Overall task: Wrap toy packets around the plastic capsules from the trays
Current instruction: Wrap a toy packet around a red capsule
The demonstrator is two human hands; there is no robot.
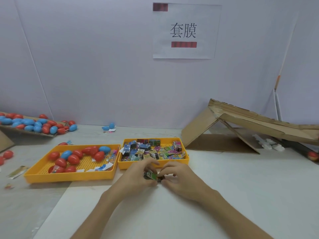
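Note:
Both my hands meet just in front of the right tray, holding a small green and dark toy packet point(153, 176) between them. My left hand point(138, 175) curls round its left side. My right hand point(177, 176) pinches its right end. Whether a capsule sits inside the packet is hidden by my fingers. The left yellow tray point(72, 176) holds several red and blue egg-shaped capsules point(74, 158) and some paper slips. The right yellow tray point(187, 158) is filled with several colourful toy packets point(146, 150).
A cardboard sheet with a heap of red and blue capsules point(31, 125) lies at the far left. A cardboard ramp point(241, 128) stands at the right, with a red capsule point(312, 155) by its low end. Loose capsules point(7, 155) and scraps lie on the left side of the table.

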